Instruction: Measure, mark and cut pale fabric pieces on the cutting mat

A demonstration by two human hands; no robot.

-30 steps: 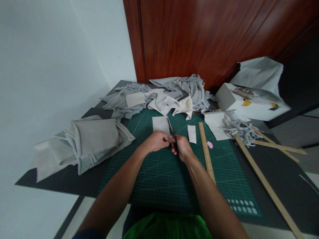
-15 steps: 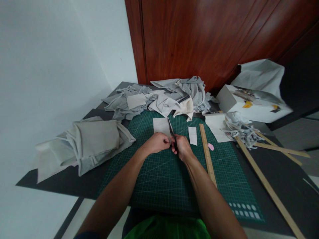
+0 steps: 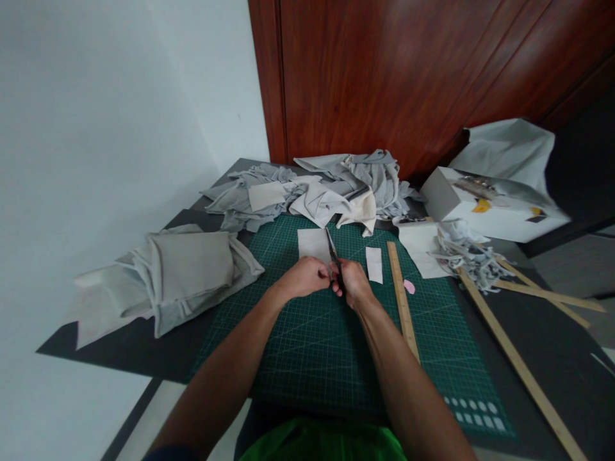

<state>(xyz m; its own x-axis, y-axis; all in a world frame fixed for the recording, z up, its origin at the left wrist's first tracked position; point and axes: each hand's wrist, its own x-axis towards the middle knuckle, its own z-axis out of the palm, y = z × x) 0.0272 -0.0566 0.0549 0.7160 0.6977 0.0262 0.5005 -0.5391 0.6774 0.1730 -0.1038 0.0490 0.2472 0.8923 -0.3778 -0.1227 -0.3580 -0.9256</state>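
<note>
My right hand (image 3: 354, 282) is closed round the dark handles of a pair of scissors (image 3: 331, 244), whose blades point away from me. The blades lie along the right edge of a pale rectangle of fabric (image 3: 312, 242). Just left of the handles, my left hand (image 3: 307, 276) has its fingers pinched together at the near end of that fabric, covering part of it. Both hands are over a green cutting mat (image 3: 307, 346). A small pale strip of fabric (image 3: 374, 264) lies on the mat to the right of my right hand.
A wooden ruler (image 3: 401, 294) and a pink chalk piece (image 3: 409, 286) lie on the mat's right side. Folded cloth (image 3: 192, 266) is stacked at left. Fabric scraps (image 3: 327, 202) are heaped at the back. A white box (image 3: 500, 211), fabric strips (image 3: 468, 250) and wooden sticks (image 3: 519, 365) are at right.
The whole view has shifted slightly, with things sitting a little further right and lower. My hands, the scissors and the fabric keep nearly the same positions relative to one another.
</note>
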